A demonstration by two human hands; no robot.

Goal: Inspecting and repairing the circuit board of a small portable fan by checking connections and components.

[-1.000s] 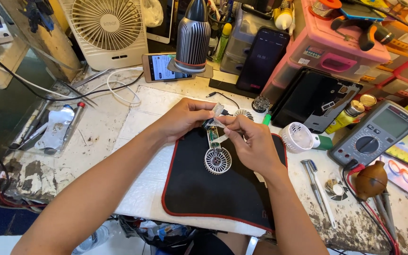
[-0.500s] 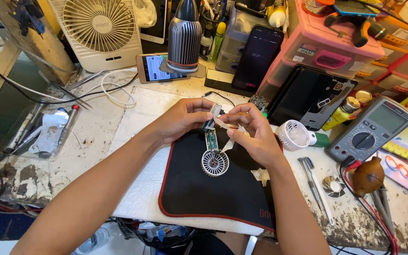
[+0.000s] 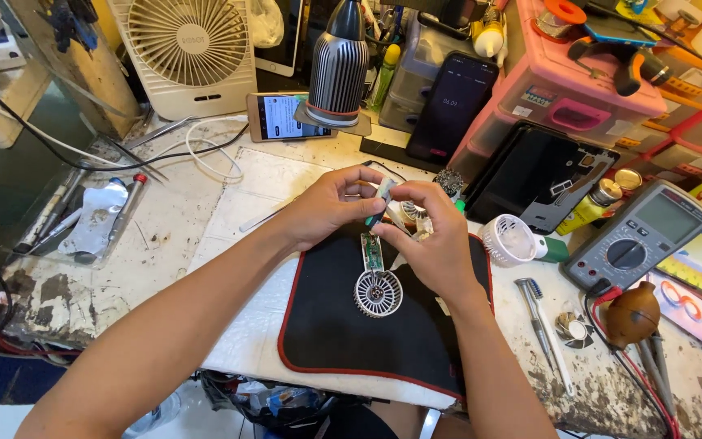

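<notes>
A small white round fan grille with a green circuit board [image 3: 376, 280] attached lies on a black mat with a red border [image 3: 343, 345]. My left hand [image 3: 327, 207] and my right hand [image 3: 432, 236] meet just above the board. Together they pinch a small green-and-white part [image 3: 382, 199] between the fingertips. What exactly that part is stays partly hidden by my fingers.
A white fan cover [image 3: 509, 240] and a toothbrush [image 3: 539, 325] lie right of the mat, with a multimeter [image 3: 643, 236] and a brown blower bulb [image 3: 631, 313] beyond. A desk fan [image 3: 188, 49], a striped lamp [image 3: 339, 69], phones and pink drawers stand at the back. Tools lie at left.
Both hands have stayed together over the board, shifting their grip slightly on the small part. The fan grille has not moved on the mat.
</notes>
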